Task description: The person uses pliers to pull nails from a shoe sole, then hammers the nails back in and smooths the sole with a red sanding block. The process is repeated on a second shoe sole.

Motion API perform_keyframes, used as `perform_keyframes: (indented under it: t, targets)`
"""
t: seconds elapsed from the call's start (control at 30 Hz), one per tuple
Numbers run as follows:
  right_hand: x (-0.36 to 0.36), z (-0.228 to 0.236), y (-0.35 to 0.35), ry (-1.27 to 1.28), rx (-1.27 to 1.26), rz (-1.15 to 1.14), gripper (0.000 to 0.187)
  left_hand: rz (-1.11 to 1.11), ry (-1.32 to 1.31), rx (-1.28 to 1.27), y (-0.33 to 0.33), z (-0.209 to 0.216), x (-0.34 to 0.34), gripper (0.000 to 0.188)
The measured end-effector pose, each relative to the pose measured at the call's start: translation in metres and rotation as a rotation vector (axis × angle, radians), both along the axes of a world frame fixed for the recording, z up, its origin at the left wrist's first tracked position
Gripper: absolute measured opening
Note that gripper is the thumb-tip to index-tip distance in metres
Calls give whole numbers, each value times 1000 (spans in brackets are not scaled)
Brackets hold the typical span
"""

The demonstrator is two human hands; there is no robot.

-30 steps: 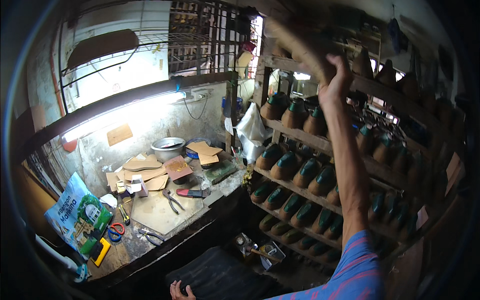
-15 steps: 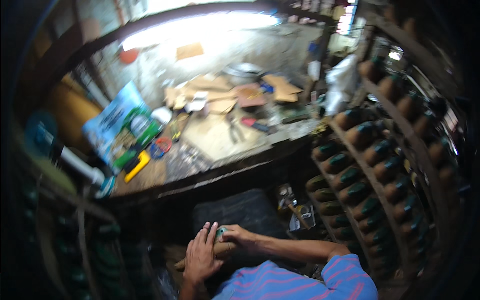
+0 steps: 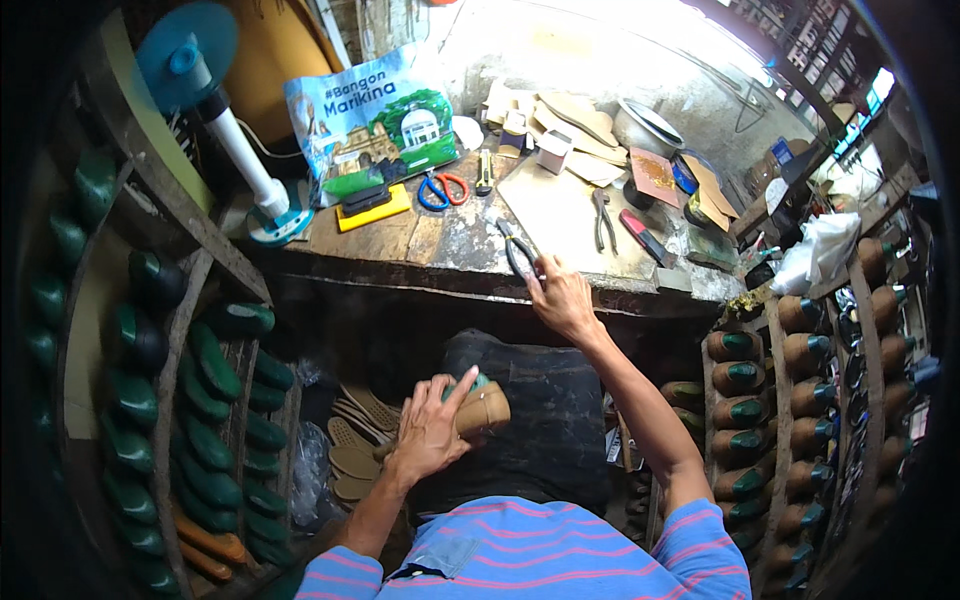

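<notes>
Fingers of the left hand (image 3: 428, 432) curl over a tan shoe last (image 3: 478, 408) with a green top, pressing it down on the dark cushion (image 3: 545, 420) in the person's lap; the forefinger lies stretched along the last while the others wrap its near side, so the hand has a firm hold of it. Right hand (image 3: 562, 298) is stretched forward to the near edge of the wooden workbench (image 3: 420, 240), its fingers loosely spread and its fingertips (image 3: 534, 276) touching the handles of a pair of dark pliers (image 3: 518, 250) that lie on the bench top; the grip has not closed around them.

Further back on the bench lie a second pair of pliers (image 3: 601, 216), a red-handled knife (image 3: 640, 232), red-handled scissors (image 3: 442, 189), a yellow block (image 3: 373, 209) and a pale cutting board (image 3: 560, 205). Cut cardboard insole shapes (image 3: 570, 115) are heaped near a metal bowl (image 3: 645, 126) at the rear. A printed blue bag (image 3: 368, 125) stands upright at the left end of the bench, and just beside it rises a white pole with a blue disc (image 3: 188, 52) at the top.

Racks on both sides hold rows of lasts: dark green ones (image 3: 205, 385) on the left, brown ones with green tops (image 3: 740, 378) on the right. Flat tan soles (image 3: 352, 440) are stacked low down, just left of the cushion
</notes>
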State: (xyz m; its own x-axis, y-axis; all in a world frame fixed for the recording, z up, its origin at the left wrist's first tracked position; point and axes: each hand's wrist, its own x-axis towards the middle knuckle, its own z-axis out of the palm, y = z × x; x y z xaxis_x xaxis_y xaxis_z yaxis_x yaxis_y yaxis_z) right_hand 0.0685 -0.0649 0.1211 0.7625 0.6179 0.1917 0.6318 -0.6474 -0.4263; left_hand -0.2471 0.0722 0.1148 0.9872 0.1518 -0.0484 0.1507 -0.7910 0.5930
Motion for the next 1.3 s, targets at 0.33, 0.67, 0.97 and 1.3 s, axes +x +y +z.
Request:
perform_keyframes:
  t: [0.33,0.67,0.97,1.3]
  targets:
    - [51,-67,83,-402,-35,10,31,44,-70,223,-19,1,33,127]
    - [-34,-29,-27,568,380,92,13,86,-48,269,-20,-7,38,122]
    - [-120,-44,-219,569,-290,-156,62,-31,-55,220,-24,-12,52,126]
    - [-183,-46,-225,501,-112,-477,39,-154,2,274,-50,-8,72,129]
